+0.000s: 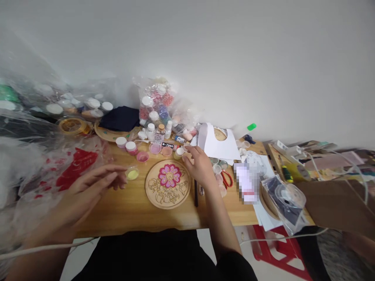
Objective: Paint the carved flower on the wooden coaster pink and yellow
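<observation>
A round wooden board [152, 201] lies on the table between my hands. It has a raised gold floral outline and a pink and lilac flower in its upper part. My left hand [102, 179] hovers left of the board with fingers loosely stretched, holding nothing I can see. Just beyond its fingertips sits a small clear cup of yellow powder [133, 174]. At the board's upper right, my right hand [200, 166] reaches forward, thumb and forefinger apart. Beside those fingertips stands a small jar with a white lid [179, 151]; whether they touch is unclear.
Behind the board are pink pots [142, 156], a B-7000 glue box [168, 145] and bottles [151, 132]. Red-handled scissors [227, 179], a blurred phone-like object [246, 183] and a bagged spool [290, 197] lie right. Plastic bags [58, 168] crowd the left. A cable [43, 248] crosses in front.
</observation>
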Demonstrator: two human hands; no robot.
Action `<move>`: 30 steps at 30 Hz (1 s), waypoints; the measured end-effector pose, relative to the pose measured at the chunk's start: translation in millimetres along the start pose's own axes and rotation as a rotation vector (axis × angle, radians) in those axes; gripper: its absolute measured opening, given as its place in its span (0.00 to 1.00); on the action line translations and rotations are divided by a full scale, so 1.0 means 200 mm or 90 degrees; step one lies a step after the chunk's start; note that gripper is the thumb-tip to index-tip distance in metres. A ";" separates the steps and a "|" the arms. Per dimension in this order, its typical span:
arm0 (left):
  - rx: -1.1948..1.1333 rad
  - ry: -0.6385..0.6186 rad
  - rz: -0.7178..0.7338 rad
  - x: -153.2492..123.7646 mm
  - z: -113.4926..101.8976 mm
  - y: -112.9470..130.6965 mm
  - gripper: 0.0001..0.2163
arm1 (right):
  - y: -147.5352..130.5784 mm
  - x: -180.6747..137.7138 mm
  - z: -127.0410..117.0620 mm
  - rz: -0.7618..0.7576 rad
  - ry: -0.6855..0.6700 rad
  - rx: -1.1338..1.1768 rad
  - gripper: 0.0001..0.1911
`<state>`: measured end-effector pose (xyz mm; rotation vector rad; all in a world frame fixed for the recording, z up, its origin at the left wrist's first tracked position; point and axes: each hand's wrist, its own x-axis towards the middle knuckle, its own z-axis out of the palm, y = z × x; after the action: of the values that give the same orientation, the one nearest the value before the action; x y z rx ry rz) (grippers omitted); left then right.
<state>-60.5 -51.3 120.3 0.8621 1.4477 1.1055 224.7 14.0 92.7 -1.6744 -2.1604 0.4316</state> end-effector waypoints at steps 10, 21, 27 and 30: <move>-0.055 0.066 -0.064 0.00 0.05 0.01 0.11 | 0.09 -0.04 0.07 0.004 0.108 0.121 0.12; 0.042 0.022 -0.044 0.06 0.15 0.00 0.12 | 0.03 -0.11 0.07 -0.032 0.153 0.203 0.11; 0.115 -0.022 -0.051 0.09 0.18 -0.02 0.15 | 0.00 -0.11 0.06 -0.029 0.129 0.208 0.09; 0.145 -0.031 -0.053 0.08 0.18 -0.02 0.15 | -0.01 -0.11 0.06 -0.048 0.108 0.195 0.18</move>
<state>-26.7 -31.0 112.2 0.9714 1.5744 0.8616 222.3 -8.0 79.8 -1.4041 -1.9174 0.5460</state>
